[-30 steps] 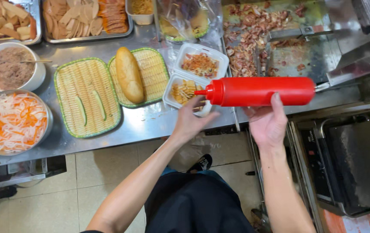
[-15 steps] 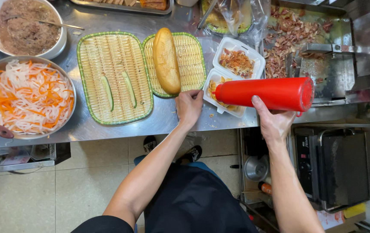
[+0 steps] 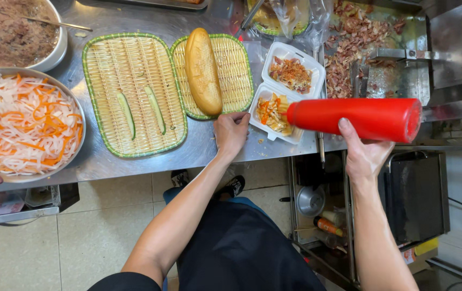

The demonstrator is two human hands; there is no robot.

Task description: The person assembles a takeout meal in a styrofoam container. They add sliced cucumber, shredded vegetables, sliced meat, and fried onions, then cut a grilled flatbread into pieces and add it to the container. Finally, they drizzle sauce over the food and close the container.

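My right hand [image 3: 361, 153] grips a red squeeze bottle [image 3: 357, 118], held sideways with its nozzle over the lower half of a white foam box [image 3: 286, 86] filled with orange and brown toppings. My left hand [image 3: 231, 131] rests curled on the steel counter, its fingertips at the near edge of a small woven tray [image 3: 237, 69] that carries a baguette [image 3: 202, 71]. A larger woven tray [image 3: 107, 91] to the left holds two cucumber strips [image 3: 156, 109].
A metal bowl of shredded white and orange pickles [image 3: 23, 124] sits at the left, a bowl of brown paste [image 3: 10, 32] with a spoon behind it. A griddle with chopped meat [image 3: 357, 43] lies at the right. Below are shelves with a pot [image 3: 310, 200] and bottles.
The view has shifted nearer over the counter. My left hand moved from the counter edge up to the small tray's rim. The red bottle's nozzle now hangs over the foam box.
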